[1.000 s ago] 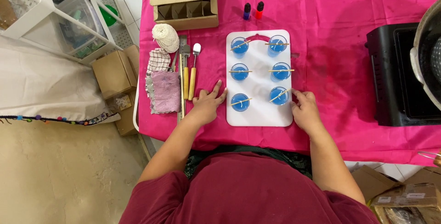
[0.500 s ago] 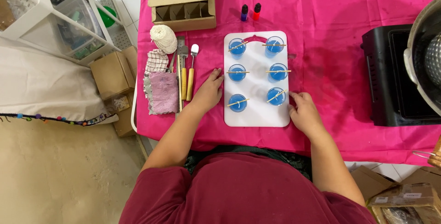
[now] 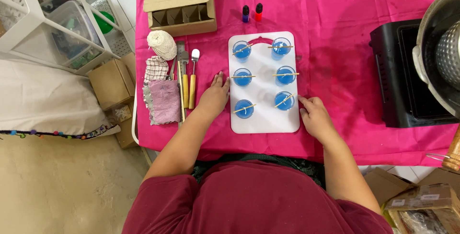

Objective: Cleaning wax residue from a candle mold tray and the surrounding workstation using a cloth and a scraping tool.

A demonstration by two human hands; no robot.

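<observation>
White plastic is the board (image 3: 262,119) in front of you, and on it stand six small glasses of blue wax (image 3: 243,78) in two columns of three, each with one thin stick laid across its rim. Your left hand (image 3: 214,98) lies flat at the board's 9 o'clock edge, fingers together and closed on nothing. Your right hand (image 3: 314,115) rests at the 4 o'clock corner, fingers loosely curled, fingertips touching the edge beside the nearest glass (image 3: 284,100) and gripping nothing. At 12 o'clock, beyond the board, stand two little dropper bottles (image 3: 252,13), one dark, one red. At 9 o'clock lie three handled tools (image 3: 187,78), two cloths (image 3: 161,97) and one ball of string (image 3: 161,44). One open cardboard box (image 3: 181,5) sits at 11 o'clock, one black stove (image 3: 403,78) at 3 o'clock.
</observation>
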